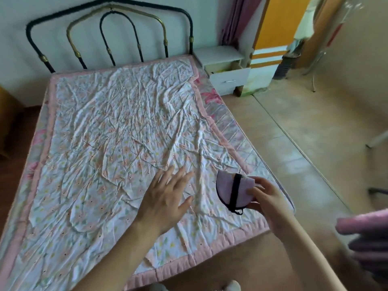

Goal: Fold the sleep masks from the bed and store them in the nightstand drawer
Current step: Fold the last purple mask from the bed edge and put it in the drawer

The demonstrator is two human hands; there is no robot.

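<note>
we hold folded lilac sleep mask [233, 191] pinched in right hand [265, 198], thumb and fingers at its right edge, lifted just above quilt [117, 122]. mask sits left of right hand, right of left hand [165, 199]. left hand released, fingers spread, touching nothing of mask. mask half-moon shaped, long axis running away from us, curved edge pointing left, black strap across it. open nightstand drawer [230, 78] lies far ahead, slightly right of right hand. right hand nearer; we judge carry forward comes next.
</note>
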